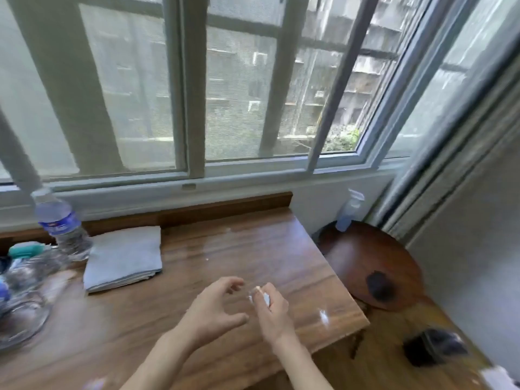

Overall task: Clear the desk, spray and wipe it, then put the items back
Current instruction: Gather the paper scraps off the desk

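The right hand (pixel 274 313) pinches a small white scrap (pixel 260 296) near the desk's (pixel 253 249) right edge; the left hand (pixel 215 308), loosely curled and holding nothing, hovers beside it.

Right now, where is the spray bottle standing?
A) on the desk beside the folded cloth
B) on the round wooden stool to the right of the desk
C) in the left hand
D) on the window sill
B: the spray bottle stands on the far edge of the round stool, off the desk and away from the folded cloth.
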A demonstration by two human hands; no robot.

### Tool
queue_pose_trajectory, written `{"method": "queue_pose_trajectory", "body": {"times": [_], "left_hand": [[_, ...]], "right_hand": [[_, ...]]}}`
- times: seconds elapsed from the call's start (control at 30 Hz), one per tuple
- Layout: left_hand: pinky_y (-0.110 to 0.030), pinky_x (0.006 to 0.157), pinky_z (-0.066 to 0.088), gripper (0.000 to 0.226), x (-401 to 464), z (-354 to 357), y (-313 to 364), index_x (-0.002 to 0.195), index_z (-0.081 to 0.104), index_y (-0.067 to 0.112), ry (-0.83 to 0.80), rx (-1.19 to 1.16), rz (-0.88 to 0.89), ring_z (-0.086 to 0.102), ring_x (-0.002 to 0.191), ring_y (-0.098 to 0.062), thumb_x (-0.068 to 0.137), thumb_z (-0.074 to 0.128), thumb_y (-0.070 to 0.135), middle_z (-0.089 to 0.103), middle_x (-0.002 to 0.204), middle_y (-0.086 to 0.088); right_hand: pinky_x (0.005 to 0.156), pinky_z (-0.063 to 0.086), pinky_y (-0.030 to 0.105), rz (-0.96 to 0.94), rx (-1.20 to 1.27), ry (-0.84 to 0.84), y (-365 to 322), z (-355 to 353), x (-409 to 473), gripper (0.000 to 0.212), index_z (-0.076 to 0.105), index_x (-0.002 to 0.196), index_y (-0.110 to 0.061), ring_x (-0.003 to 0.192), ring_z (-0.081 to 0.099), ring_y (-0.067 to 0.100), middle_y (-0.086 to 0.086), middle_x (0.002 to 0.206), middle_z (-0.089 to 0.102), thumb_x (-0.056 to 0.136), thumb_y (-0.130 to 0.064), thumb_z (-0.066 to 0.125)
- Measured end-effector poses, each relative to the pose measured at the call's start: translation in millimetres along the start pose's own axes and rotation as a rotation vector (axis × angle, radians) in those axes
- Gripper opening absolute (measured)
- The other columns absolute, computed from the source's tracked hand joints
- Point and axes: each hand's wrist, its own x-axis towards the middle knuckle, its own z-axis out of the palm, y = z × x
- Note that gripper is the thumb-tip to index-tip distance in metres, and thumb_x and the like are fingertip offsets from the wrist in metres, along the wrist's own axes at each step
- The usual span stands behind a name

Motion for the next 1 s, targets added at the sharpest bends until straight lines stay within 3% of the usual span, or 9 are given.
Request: {"method": "queue_pose_trajectory", "body": {"times": [0.1,0.27,0.43,0.6,0.77,1.0], "left_hand": [[-0.002,0.082,0.035,0.06,38.3,52.7,40.6,0.123,0.055,0.032,-0.053,-0.015,0.032,0.051,0.105,0.01,0.069,0.082,0.031,0.058,0.115,0.018],[-0.005,0.08,0.04,0.049,89.1,136.4,95.3,0.113,0.054,0.043,-0.158,-0.025,0.042,0.051,0.103,0.014,0.07,0.077,0.035,0.06,0.109,0.023],[-0.016,0.085,0.045,0.037,136.7,216.3,135.8,0.111,0.056,0.04,-0.3,0.016,0.06,0.055,0.099,0.006,0.076,0.068,0.04,0.06,0.106,0.023],[-0.01,0.074,0.04,0.039,187.0,290.8,164.7,0.113,0.058,0.036,-0.484,0.12,0.129,0.055,0.09,0.002,0.075,0.064,0.04,0.057,0.099,0.022],[-0.02,0.082,0.044,0.043,244.0,354.2,190.3,0.117,0.058,0.03,-0.629,0.236,0.227,0.056,0.096,-0.006,0.076,0.065,0.042,0.058,0.104,0.015],[-0.021,0.085,0.046,0.046,303.1,452.1,241.5,0.122,0.056,0.029,-0.771,0.332,0.315,0.057,0.105,-0.009,0.079,0.065,0.038,0.059,0.114,0.01]], "right_hand": [[0.075,0.045,0.038,0.015,-0.046,0.063,32.0,-66.7,12.5,0.034,0.052,0.076,-0.012,0.076,0.056,0.02,0.006,0.075,0.059,0.101,-0.035,0.057],[0.068,0.04,0.023,0.136,-0.072,0.167,81.1,-159.5,18.2,0.036,0.045,0.07,-0.019,0.071,0.05,0.008,-0.001,0.072,0.054,0.1,-0.037,0.054],[0.082,0.045,0.038,0.304,-0.071,0.272,125.8,-227.7,27.5,0.033,0.051,0.077,-0.011,0.086,0.056,0.021,0.002,0.084,0.064,0.1,-0.034,0.053],[0.079,0.044,0.038,0.442,-0.104,0.379,169.8,-278.9,37.7,0.03,0.055,0.083,-0.011,0.088,0.058,0.023,0.005,0.09,0.064,0.101,-0.035,0.05],[0.081,0.046,0.038,0.529,-0.141,0.478,208.9,-328.2,52.9,0.029,0.057,0.087,-0.013,0.089,0.059,0.022,0.004,0.093,0.065,0.102,-0.037,0.05],[0.081,0.051,0.038,0.631,-0.13,0.558,274.6,-412.0,76.6,0.029,0.058,0.093,-0.014,0.092,0.061,0.022,0.005,0.098,0.065,0.103,-0.04,0.048]]}}
